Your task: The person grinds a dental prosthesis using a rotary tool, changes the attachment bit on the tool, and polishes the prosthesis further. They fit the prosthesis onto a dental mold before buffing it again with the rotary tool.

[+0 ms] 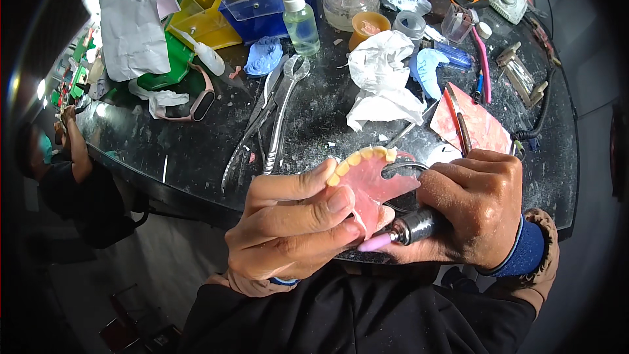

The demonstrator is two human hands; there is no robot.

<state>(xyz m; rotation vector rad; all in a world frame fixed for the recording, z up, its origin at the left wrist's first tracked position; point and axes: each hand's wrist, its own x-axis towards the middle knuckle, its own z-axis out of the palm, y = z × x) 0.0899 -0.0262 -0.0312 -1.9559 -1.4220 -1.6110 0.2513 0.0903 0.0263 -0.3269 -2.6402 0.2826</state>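
My left hand (288, 223) grips a pink denture plate (370, 187) with cream teeth along its rim and a curved metal wire at its right side. My right hand (472, 210) is closed on a dark rotary handpiece (413, 226), whose pale pink-lilac grinding tip (375, 242) is at the plate's lower edge; I cannot tell if it touches. Just beyond my hands lie a pink wax sheet (481, 132) with metal instruments on it and some crumpled white paper (380, 78).
The dark, dusty bench (170, 137) carries metal tools (285, 111), a spray bottle (301, 23), a glass flask (344, 10), yellow and blue trays (255, 10), a green container (170, 59) and several small items. At the left, another person (75, 183) sits at the bench.
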